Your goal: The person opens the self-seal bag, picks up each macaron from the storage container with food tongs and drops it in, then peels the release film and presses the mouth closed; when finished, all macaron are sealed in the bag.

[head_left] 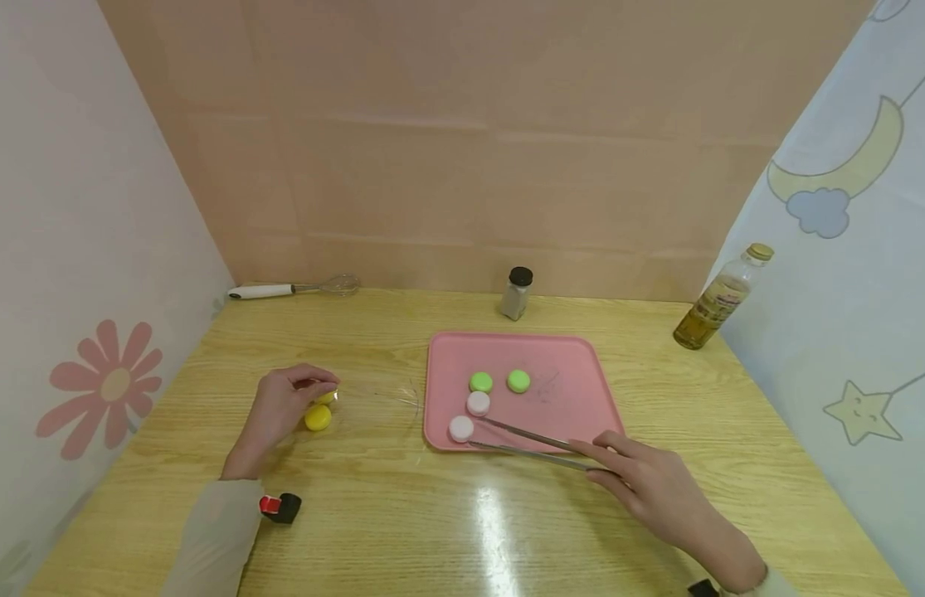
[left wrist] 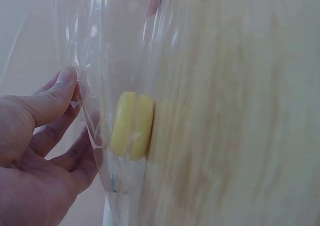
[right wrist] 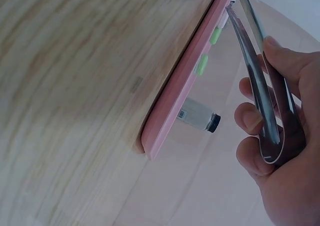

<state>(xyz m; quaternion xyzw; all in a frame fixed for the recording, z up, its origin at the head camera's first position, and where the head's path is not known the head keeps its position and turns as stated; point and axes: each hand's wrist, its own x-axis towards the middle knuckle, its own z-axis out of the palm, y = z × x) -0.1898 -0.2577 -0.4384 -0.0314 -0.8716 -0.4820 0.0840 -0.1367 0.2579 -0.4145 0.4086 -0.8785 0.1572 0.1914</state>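
Observation:
My left hand (head_left: 279, 406) pinches the edge of a clear plastic bag (left wrist: 92, 46) between thumb and fingers. Inside the bag is a yellow macaron (left wrist: 132, 126); in the head view one yellow macaron (head_left: 318, 418) shows fully and another is partly behind the fingers. Metal tongs (head_left: 533, 435) are held in my right hand (head_left: 656, 489), their two arms spread slightly. The tong tips reach over the front left of a pink tray (head_left: 574, 406), just right of a pale pink macaron (head_left: 460, 429). A second pale pink macaron (head_left: 478, 404) and two green macarons (head_left: 518, 381) sit behind it.
Behind the tray stands a small jar (head_left: 515, 297) with a black lid. A bottle of amber liquid (head_left: 716, 307) stands at the back right. At the back left lies a whisk (head_left: 271, 290) with a white handle. Walls enclose the table (head_left: 402, 531) at the back and sides.

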